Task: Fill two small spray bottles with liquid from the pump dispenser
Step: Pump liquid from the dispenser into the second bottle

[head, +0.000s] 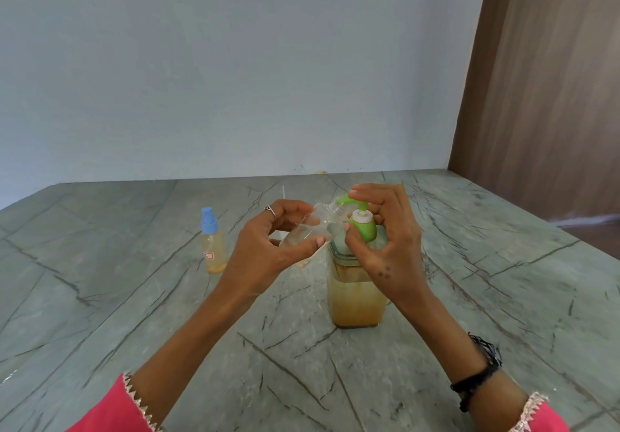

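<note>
Green pump head [352, 208] right in the middle of the action, and here is why everything sits where it does. The left hand [278, 243] has its fingers and thumb curled round a clear, uncapped spray bottle [313, 227], tipped over almost on its side so the open neck meets the green spout. That tilt looks deliberate: the spout points sideways and down, so the mouth has to come up to it rather than stand under it. The bottle looks nearly empty, perhaps a trace of liquid along its lower wall, hard to say.

The right hand [379, 240] is over the pump dispenser [357, 294], fingers bent around the green top, forefinger arched above the spout and thumb against the collar, a grip that both steadies the pump and is ready to press it. The dispenser stands upright on the grey marbled bench [134, 297], amber liquid filling its lower part, so there is plenty left to draw.

Off to the left, well apart from the hands, the other spray bottle [212, 242] stands upright with its blue cap on and amber liquid inside. That one looks finished, parked out of the way. So I judge we are halfway: one done, the second lined up for its first strokes. The risk is the narrow neck slipping off the spout and liquid running onto the bench.
</note>
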